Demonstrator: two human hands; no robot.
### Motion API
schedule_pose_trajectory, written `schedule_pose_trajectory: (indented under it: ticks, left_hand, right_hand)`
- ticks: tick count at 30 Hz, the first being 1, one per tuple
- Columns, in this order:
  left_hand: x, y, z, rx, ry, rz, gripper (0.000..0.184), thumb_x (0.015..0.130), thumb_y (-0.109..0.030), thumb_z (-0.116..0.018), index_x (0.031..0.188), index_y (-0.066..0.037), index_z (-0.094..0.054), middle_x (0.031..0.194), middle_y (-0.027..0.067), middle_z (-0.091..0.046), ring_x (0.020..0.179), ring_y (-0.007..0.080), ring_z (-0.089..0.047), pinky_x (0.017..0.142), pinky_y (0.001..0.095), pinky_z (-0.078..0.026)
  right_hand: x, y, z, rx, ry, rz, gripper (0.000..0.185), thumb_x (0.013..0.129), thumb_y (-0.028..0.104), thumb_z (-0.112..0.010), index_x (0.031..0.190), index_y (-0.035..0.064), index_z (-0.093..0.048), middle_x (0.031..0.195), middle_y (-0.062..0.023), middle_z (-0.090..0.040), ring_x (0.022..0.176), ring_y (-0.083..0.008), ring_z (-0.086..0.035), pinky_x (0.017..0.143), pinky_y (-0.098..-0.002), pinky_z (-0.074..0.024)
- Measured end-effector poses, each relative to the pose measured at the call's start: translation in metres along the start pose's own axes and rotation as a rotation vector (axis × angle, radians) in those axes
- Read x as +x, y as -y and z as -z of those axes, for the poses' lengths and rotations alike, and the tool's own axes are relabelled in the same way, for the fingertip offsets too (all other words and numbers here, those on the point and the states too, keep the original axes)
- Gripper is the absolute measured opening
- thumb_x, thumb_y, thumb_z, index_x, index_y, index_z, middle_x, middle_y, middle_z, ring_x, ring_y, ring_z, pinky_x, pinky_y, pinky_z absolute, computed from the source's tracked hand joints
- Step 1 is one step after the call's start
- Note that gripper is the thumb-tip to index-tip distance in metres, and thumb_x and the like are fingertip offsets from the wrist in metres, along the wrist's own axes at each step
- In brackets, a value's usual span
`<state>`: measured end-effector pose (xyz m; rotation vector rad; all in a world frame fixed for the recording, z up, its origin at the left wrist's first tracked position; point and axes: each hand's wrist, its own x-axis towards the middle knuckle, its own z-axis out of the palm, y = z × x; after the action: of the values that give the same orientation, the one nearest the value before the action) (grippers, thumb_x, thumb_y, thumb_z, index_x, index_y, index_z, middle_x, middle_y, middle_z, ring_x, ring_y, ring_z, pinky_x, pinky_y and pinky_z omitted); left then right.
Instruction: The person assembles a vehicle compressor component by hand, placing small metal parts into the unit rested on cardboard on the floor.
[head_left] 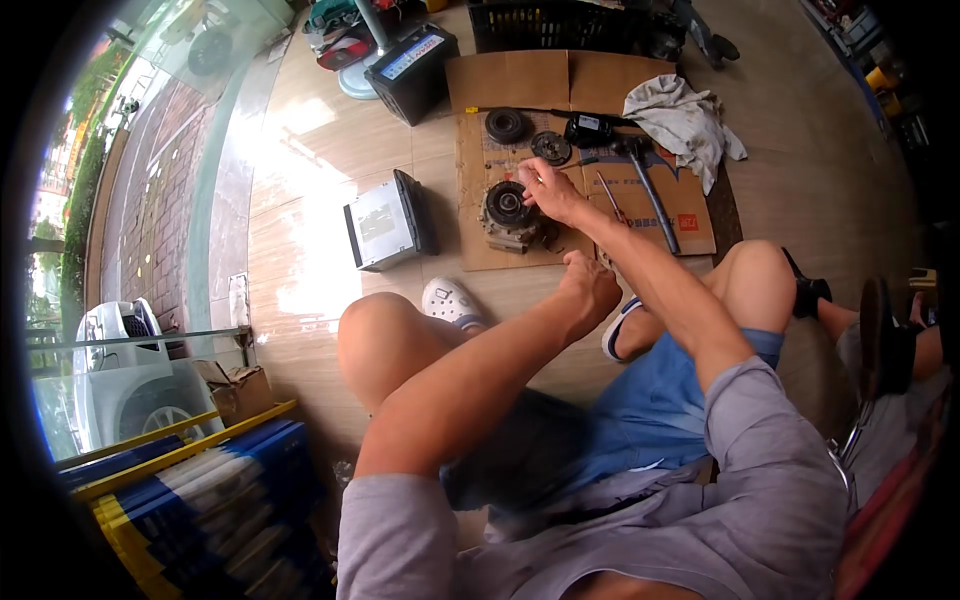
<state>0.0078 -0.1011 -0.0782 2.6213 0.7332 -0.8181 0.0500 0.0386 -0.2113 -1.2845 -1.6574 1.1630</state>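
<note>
A car air-conditioning compressor (515, 240) stands on a flattened cardboard sheet (480, 256), its round black pulley face (508, 203) turned up. Over the right rim of that face is my right hand (552, 192), fingers bent together in a pinch; whatever they hold is too small to make out. My left hand (592, 288) is curled closed at the cardboard's near edge, close to the compressor's lower right side. Its fingers hide anything inside. Behind the compressor lie a loose black pulley wheel (506, 125) and a flat round clutch plate (551, 148).
Right of the compressor lie a screwdriver (611, 197), a long-handled hammer (650, 195), a black tool (590, 130) and a white rag (682, 118). A boxy silver-and-black unit (385, 225) sits left, a car battery (412, 72) and black crate (555, 27) behind. Another person's leg (840, 318) shows at right.
</note>
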Motion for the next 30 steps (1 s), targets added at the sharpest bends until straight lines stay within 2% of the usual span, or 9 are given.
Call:
schedule_pose_trajectory:
  ticks: [2, 5, 8, 14, 20, 23, 24, 27, 30]
  left_hand:
    - [-0.001, -0.001, 0.003, 0.004, 0.02, 0.001, 0.026, 0.084, -0.018, -0.065, 0.11, -0.014, -0.071, 0.115, 0.0079, -0.067, 0.107, 0.0257, -0.063, 0.086, 0.0521, -0.044]
    - [0.001, -0.001, -0.002, 0.002, -0.002, 0.025, 0.026, 0.085, -0.018, -0.065, 0.11, -0.014, -0.071, 0.115, 0.0079, -0.067, 0.107, 0.0258, -0.063, 0.086, 0.0526, -0.044]
    - [0.001, 0.001, -0.005, -0.015, -0.018, 0.035, 0.026, 0.085, -0.018, -0.065, 0.11, -0.013, -0.071, 0.116, 0.0083, -0.067, 0.108, 0.0264, -0.063, 0.086, 0.0529, -0.044]
    - [-0.004, 0.006, -0.001, -0.048, -0.01, 0.045, 0.026, 0.086, -0.018, -0.064, 0.11, -0.013, -0.071, 0.116, 0.0076, -0.067, 0.108, 0.0271, -0.063, 0.086, 0.0534, -0.044]
    - [-0.01, 0.004, 0.002, -0.047, -0.021, 0.043, 0.026, 0.085, -0.019, -0.065, 0.11, -0.013, -0.071, 0.116, 0.0073, -0.067, 0.108, 0.0267, -0.063, 0.088, 0.0535, -0.044]
    - [-0.009, 0.004, 0.0, -0.036, -0.033, 0.044, 0.026, 0.086, -0.018, -0.065, 0.11, -0.013, -0.071, 0.116, 0.0077, -0.067, 0.107, 0.0266, -0.063, 0.088, 0.0537, -0.044]
    - [-0.009, 0.004, 0.0, -0.036, -0.029, 0.047, 0.026, 0.086, -0.018, -0.065, 0.11, -0.013, -0.071, 0.116, 0.0078, -0.067, 0.107, 0.0266, -0.063, 0.088, 0.0538, -0.044]
    - [-0.008, 0.003, -0.001, -0.035, -0.033, 0.059, 0.026, 0.086, -0.018, -0.064, 0.111, -0.013, -0.071, 0.116, 0.0084, -0.067, 0.107, 0.0268, -0.063, 0.088, 0.0537, -0.044]
    - [-0.006, 0.004, -0.004, -0.034, -0.055, 0.06, 0.027, 0.086, -0.018, -0.064, 0.111, -0.013, -0.071, 0.116, 0.0088, -0.067, 0.106, 0.0271, -0.063, 0.088, 0.0536, -0.044]
  right_hand:
    - [0.003, -0.003, -0.007, 0.482, -0.034, -0.193, 0.036, 0.098, 0.034, -0.053, 0.111, 0.0008, -0.058, 0.101, -0.0125, -0.064, 0.078, -0.0219, -0.064, 0.069, -0.0314, -0.0546]
    - [0.002, 0.003, 0.001, 0.659, 0.001, -0.343, 0.044, 0.099, 0.041, -0.049, 0.116, 0.0015, -0.058, 0.101, -0.007, -0.064, 0.079, -0.0174, -0.065, 0.07, -0.0287, -0.055]
    - [-0.002, 0.013, 0.012, 0.438, 0.037, -0.398, 0.052, 0.097, 0.048, -0.049, 0.12, 0.0013, -0.055, 0.1, -0.0086, -0.066, 0.079, -0.0153, -0.065, 0.068, -0.0266, -0.0536]
    - [0.008, 0.018, 0.012, -0.466, 0.087, 0.011, 0.05, 0.098, 0.043, -0.047, 0.119, -0.0009, -0.057, 0.096, -0.01, -0.066, 0.081, -0.0154, -0.065, 0.069, -0.028, -0.052]
    - [0.002, 0.003, -0.009, 0.455, -0.158, -0.21, 0.061, 0.099, 0.049, -0.045, 0.138, 0.0028, -0.039, 0.105, -0.0155, -0.067, 0.088, -0.0219, -0.067, 0.073, -0.0295, -0.0547]
    - [0.001, 0.012, 0.007, 0.677, -0.039, -0.42, 0.063, 0.098, 0.051, -0.044, 0.138, 0.0036, -0.033, 0.103, -0.0147, -0.067, 0.084, -0.0221, -0.068, 0.07, -0.0288, -0.0558]
    - [-0.002, 0.017, 0.01, 0.664, -0.073, -0.453, 0.053, 0.098, 0.051, -0.045, 0.117, 0.0026, -0.05, 0.097, -0.0129, -0.068, 0.076, -0.0174, -0.068, 0.065, -0.0269, -0.0548]
    - [-0.001, 0.031, 0.016, 0.062, 0.058, -0.301, 0.053, 0.098, 0.053, -0.043, 0.098, 0.003, -0.059, 0.089, -0.0124, -0.069, 0.07, -0.0148, -0.066, 0.061, -0.0253, -0.0525]
    - [0.003, 0.032, 0.011, -0.362, 0.042, -0.111, 0.053, 0.098, 0.047, -0.045, 0.096, -0.0008, -0.067, 0.079, -0.0134, -0.068, 0.075, -0.0154, -0.067, 0.064, -0.0291, -0.0523]
